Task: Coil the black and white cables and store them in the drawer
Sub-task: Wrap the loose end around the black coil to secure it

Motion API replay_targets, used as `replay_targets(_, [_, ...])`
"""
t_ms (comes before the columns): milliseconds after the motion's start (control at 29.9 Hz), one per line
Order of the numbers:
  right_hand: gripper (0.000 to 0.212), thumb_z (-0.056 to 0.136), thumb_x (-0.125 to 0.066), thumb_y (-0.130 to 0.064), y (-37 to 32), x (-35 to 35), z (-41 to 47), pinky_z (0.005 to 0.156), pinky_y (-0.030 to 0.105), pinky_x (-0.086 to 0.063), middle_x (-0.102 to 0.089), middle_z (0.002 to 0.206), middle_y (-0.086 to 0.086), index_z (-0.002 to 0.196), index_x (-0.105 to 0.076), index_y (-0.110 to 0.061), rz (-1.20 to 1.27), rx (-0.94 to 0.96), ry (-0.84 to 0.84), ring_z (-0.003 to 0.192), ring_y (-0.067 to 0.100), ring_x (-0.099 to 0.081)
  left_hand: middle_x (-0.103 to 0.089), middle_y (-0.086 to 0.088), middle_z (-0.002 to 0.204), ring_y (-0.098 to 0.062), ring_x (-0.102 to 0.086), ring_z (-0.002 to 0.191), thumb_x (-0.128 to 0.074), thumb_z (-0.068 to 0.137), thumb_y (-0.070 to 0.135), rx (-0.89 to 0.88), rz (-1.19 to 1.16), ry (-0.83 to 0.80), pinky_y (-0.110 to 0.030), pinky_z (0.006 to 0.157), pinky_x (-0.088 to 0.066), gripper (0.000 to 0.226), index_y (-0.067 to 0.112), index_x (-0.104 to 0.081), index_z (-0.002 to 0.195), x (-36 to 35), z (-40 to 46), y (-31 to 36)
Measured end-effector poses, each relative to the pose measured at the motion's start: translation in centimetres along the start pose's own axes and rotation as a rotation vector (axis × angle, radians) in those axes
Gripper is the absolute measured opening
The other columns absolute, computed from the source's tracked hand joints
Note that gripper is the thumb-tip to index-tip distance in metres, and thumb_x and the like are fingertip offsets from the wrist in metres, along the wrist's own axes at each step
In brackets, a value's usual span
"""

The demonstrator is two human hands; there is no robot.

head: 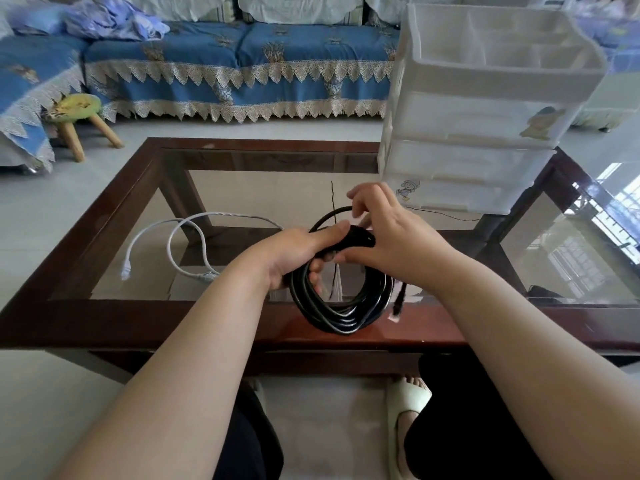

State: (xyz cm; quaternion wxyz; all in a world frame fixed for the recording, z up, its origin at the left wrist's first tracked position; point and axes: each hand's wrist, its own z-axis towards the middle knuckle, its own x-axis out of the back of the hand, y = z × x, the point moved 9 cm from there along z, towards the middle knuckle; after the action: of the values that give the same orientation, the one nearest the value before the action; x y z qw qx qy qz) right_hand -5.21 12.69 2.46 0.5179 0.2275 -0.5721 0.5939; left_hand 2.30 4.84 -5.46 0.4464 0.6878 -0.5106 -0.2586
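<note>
Head view: the black cable (341, 306) hangs as a multi-turn coil at centre frame, above the near edge of the glass-topped table (104, 320); the left hand (294, 258) grips the top of the bundle with fingers curled through the loops; the right hand (391, 237) pinches a free loop at the upper rim of the coil, fingers curled on it. One plug end dangles at the coil's lower right. Handling estimate: light, flexible, springy; loops will likely spread if released, so hold across all turns at one point. The white cable (187, 244) lies loose and uncoiled on the glass, left of centre; thin, limp, best taken near a plug end. The white drawer unit (485, 133) stands upper right, drawers closed; cartoon stickers appear on its fronts; no legible writing or brand.
</note>
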Motion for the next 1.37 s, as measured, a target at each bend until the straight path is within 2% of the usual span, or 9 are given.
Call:
replay_targets(100, [0.098, 0.067, -0.069, -0.065, -0.4, -1.6, 0.1, 0.110, 0.039, -0.028, -0.028, 0.150, 0.001, 0.141, -0.031, -0.015, -0.437, 0.059, -0.095, 0.137, 0.023, -0.029, -0.042, -0.001, 0.044, -0.018, -0.046, 0.040, -0.061, 0.084, 0.058, -0.019, 0.189, 0.022, -0.038, 0.063, -0.054, 0.052, 0.008, -0.053, 0.069, -0.2, 0.0, -0.2])
replay_targets(167, [0.093, 0.072, -0.067, -0.062, -0.6, -3.4, 0.1, 0.108, 0.038, -0.030, -0.026, 0.152, 0.001, 0.144, -0.031, -0.015, -0.491, 0.075, -0.188, 0.137, 0.024, -0.030, -0.045, -0.002, 0.044, -0.020, -0.047, 0.043, -0.064, 0.085, 0.052, -0.031, 0.254, 0.036, -0.038, 0.064, -0.054, 0.049, 0.008, -0.055, 0.064, -0.5, 0.0, -0.3])
replay_targets(301, [0.085, 0.082, -0.067, -0.044, -0.9, -4.3, 0.0, 0.081, 0.039, -0.052, -0.037, 0.145, -0.006, 0.149, -0.018, -0.028, -0.238, 0.030, -0.226, 0.107, 0.024, -0.059, -0.046, -0.003, 0.043, -0.021, -0.048, 0.043, -0.064, 0.086, 0.042, -0.063, 0.241, 0.047, -0.042, 0.065, -0.054, 0.045, 0.014, -0.057, 0.052, -0.3, -0.2, -0.1])
replay_targets(402, [0.065, 0.083, -0.068, -0.032, -0.6, -4.9, -0.2, 0.088, 0.034, -0.050, -0.056, 0.128, -0.007, 0.140, -0.038, -0.030, 0.040, -0.042, -0.310, 0.108, 0.014, -0.058, -0.047, -0.002, 0.043, -0.020, -0.049, 0.042, -0.063, 0.085, 0.044, -0.090, 0.311, 0.056, -0.046, 0.069, -0.057, 0.042, 0.011, -0.057, 0.059, -0.1, -0.2, 0.1])
replay_targets(535, [0.053, 0.079, -0.064, -0.015, 0.0, -5.6, -0.9, 0.078, 0.035, -0.052, -0.066, 0.102, -0.002, 0.128, -0.049, -0.029, 0.200, -0.123, -0.529, 0.089, 0.014, -0.063, -0.044, -0.002, 0.045, -0.018, -0.046, 0.041, -0.064, 0.086, 0.046, -0.087, 0.323, 0.033, -0.038, 0.060, -0.053, 0.042, 0.011, -0.057, 0.065, -0.5, -0.5, -0.3])
replay_targets(669, [0.044, 0.086, -0.067, -0.013, -0.6, -5.6, -1.9, 0.087, 0.032, -0.047, -0.065, 0.110, 0.010, 0.127, -0.051, -0.014, 0.347, -0.088, -0.719, 0.097, 0.020, -0.062, -0.040, -0.002, 0.047, -0.016, -0.041, 0.041, -0.062, 0.090, 0.046, -0.069, 0.319, -0.037, -0.031, 0.053, -0.050, 0.042, 0.007, -0.060, 0.074, -1.4, -1.1, -0.5])
replay_targets(770, [0.030, 0.091, -0.061, -0.025, 0.0, -5.5, -1.5, 0.081, 0.033, -0.050, -0.067, 0.097, 0.009, 0.118, -0.055, -0.012, 0.275, -0.085, -0.638, 0.083, 0.015, -0.062, -0.038, 0.000, 0.047, -0.015, -0.039, 0.041, -0.058, 0.091, 0.046, -0.083, 0.288, -0.074, -0.031, 0.053, -0.052, 0.051, -0.005, -0.061, 0.092, -1.7, -1.1, -0.4])
replay_targets(1071, [0.026, 0.090, -0.062, -0.029, 0.0, -5.1, -1.5, 0.056, 0.012, -0.043, -0.061, 0.066, -0.015, 0.113, -0.058, -0.018, 0.228, -0.050, -0.511, 0.059, -0.001, -0.055, -0.043, 0.000, 0.047, -0.014, -0.044, 0.042, -0.053, 0.095, 0.044, -0.096, 0.224, -0.115, -0.033, 0.058, -0.051, 0.042, 0.007, -0.052, 0.075, -2.4, -1.8, -0.4])
replay_targets(1372, [0.033, 0.089, -0.061, -0.038, 0.3, -4.7, -2.1, 0.065, 0.016, -0.043, -0.062, 0.091, -0.014, 0.119, -0.056, -0.025, 0.113, -0.014, -0.424, 0.071, -0.004, -0.056, -0.073, -0.015, 0.080, -0.024, -0.069, 0.072, -0.053, 0.095, 0.039, -0.047, 0.191, -0.179, -0.025, 0.070, -0.057, 0.036, 0.009, -0.060, 0.078, -3.0, -1.6, -0.7])
